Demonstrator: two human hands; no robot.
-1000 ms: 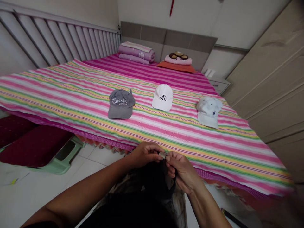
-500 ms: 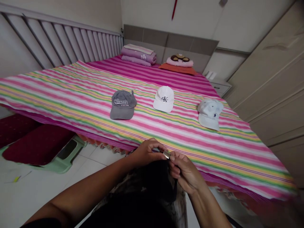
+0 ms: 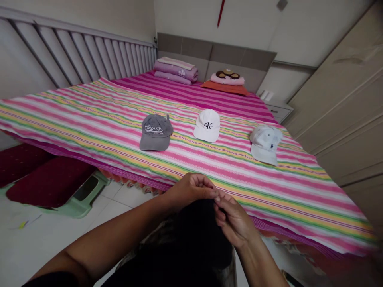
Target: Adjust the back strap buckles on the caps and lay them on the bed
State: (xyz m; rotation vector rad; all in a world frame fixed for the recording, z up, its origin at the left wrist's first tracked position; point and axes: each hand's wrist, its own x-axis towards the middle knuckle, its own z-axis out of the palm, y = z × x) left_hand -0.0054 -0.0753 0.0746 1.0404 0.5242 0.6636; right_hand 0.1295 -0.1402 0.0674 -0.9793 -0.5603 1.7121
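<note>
At the near edge of the bed, my left hand (image 3: 194,191) and my right hand (image 3: 233,219) meet fingertip to fingertip, both closed in a pinch on the strap of a black cap (image 3: 199,223). The cap hangs below my fingers and blends into the dark clothing behind it. The strap's metal buckle is covered by my fingers. Beyond my hands, a grey cap (image 3: 155,132) with white lettering, a white cap (image 3: 207,126) with black letters and a pale cap (image 3: 265,144) with a small dark logo lie in a spread row, apart from both hands.
A striped sheet (image 3: 119,131) covers the near part of the bed. Folded purple bedding (image 3: 176,72) and an orange cushion (image 3: 224,88) lie by the headboard (image 3: 194,47). Green stools with a dark red cover (image 3: 50,181) stand at the left; a wardrobe (image 3: 344,107) is at the right.
My hands have shifted slightly right and closed together over the strap. The metal buckle, visible between my fingers before, is hidden now. The caps on the bed have stayed put; the view tilted slightly.
</note>
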